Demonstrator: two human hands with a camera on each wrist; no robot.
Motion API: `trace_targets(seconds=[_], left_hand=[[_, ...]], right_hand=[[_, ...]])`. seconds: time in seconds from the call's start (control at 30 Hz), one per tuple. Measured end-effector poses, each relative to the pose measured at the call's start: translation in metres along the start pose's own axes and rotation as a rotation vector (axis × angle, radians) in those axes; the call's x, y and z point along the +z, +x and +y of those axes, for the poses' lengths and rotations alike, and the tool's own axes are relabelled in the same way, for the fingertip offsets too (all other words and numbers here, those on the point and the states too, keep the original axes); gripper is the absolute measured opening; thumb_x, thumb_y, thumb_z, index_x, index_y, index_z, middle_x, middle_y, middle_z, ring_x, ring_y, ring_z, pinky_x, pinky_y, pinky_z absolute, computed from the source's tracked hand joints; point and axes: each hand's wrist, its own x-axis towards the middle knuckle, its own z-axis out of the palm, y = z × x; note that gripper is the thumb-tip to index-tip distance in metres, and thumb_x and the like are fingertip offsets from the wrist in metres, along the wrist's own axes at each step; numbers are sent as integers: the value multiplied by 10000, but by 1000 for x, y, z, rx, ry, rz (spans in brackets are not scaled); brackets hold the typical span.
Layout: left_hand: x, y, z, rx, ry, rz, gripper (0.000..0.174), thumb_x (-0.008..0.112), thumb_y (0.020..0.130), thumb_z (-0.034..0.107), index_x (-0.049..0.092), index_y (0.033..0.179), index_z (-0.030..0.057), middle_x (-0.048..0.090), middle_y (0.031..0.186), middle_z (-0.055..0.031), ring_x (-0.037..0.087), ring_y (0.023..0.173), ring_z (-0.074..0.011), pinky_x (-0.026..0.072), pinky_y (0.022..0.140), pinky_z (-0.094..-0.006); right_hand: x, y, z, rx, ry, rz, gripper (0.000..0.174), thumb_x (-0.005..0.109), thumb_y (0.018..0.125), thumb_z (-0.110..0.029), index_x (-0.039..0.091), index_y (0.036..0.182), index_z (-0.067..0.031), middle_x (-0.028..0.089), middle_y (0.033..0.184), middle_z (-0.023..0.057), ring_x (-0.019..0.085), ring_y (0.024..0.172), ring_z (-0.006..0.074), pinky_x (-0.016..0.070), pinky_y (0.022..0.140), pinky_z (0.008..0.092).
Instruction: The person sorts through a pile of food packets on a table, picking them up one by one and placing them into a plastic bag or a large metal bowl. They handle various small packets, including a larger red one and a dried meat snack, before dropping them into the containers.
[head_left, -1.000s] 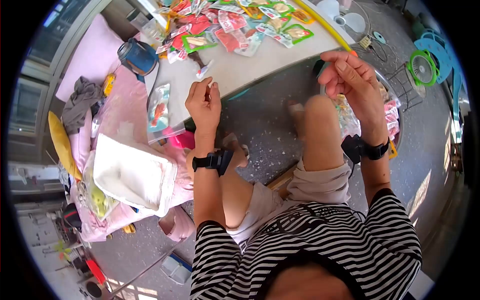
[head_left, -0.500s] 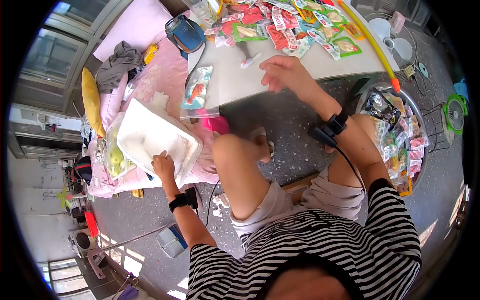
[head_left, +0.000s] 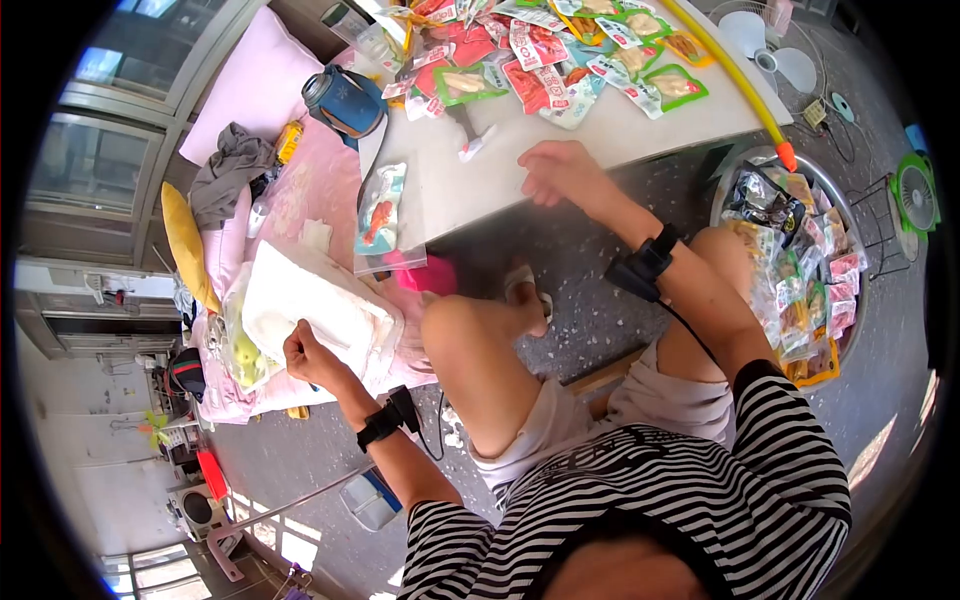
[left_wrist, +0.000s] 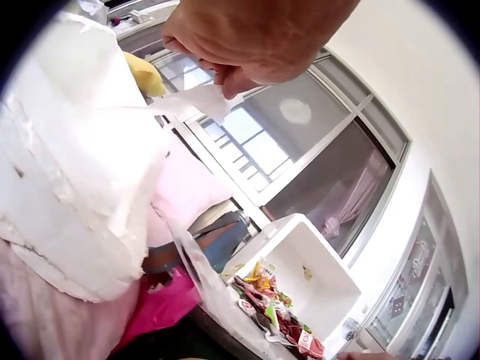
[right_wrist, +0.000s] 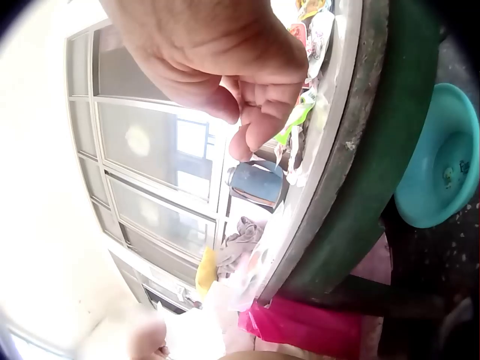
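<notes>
We had the left hand [head_left: 308, 357] pinching a thin white sheet [left_wrist: 196, 101] between thumb and fingers, above the white foam box [head_left: 388, 325] on the pink bed [head_left: 290, 195]. The sheet ran from the fingertips toward the box; we couldn't tell if it was loose or attached. We judged it very light, limp and easy to tear, likely paper or film, so best taken by an edge or corner with a gentle pinch. The box looked light and stiff but brittle; we'd have gripped it by opposite walls, away from the ragged rim. The right hand [head_left: 565, 175] held nothing, fingers loosely bent, near the front edge of the tabletop [head_left: 440, 195], where food packets [head_left: 540, 85] lay piled farther back.
</notes>
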Motion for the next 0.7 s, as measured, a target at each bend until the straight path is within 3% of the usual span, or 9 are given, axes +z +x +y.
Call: trace_targets(seconds=[0.13,0.2,0.33,0.43,0.63,0.7], left_hand=[[74,-21,66,146,-112,-237,140,657,822,9,581,707,-14,528,665,7,406,615,-67,362,578,-222],[115,-35,87,202,-125,-488,67,659,805,-13,620,756,-37,539,684,-22,437,612,-82,372,574,-225],[193,-76,99,112,-213,-820,68,676,794,-4,634,753,-38,533,660,-4,427,597,-64,349,544,-216],[223,-103,95,-21,-277,-911,95,682,801,10,625,733,-24,511,627,27,406,583,-48,332,528,-210],[237,-133,68,-39,-422,-905,128,658,833,14,595,724,-4,492,626,50,378,574,-28,310,512,-197],[234,-136,67,-96,-460,-906,137,641,847,12,587,722,0,480,626,57,366,574,-23,299,508,-194]], right_hand=[[2,3,-1,21,-15,-21,259,549,903,-240,625,986,-7,663,755,87,614,600,133,489,509,246],[2,3,-3,23,-2,-27,257,546,899,-240,626,983,-11,663,757,87,614,601,132,486,506,243],[-6,4,-8,43,38,-28,290,562,904,-300,645,986,-34,662,809,71,608,625,120,489,520,230],[-15,7,-4,49,39,-40,299,580,898,-316,651,970,-35,663,825,68,625,653,124,498,516,235],[-3,16,4,92,-51,-41,214,627,856,-199,634,862,15,638,704,68,621,563,122,479,452,235],[0,21,11,116,-89,-48,227,624,860,-229,635,878,-3,647,722,61,622,577,119,480,473,232]])
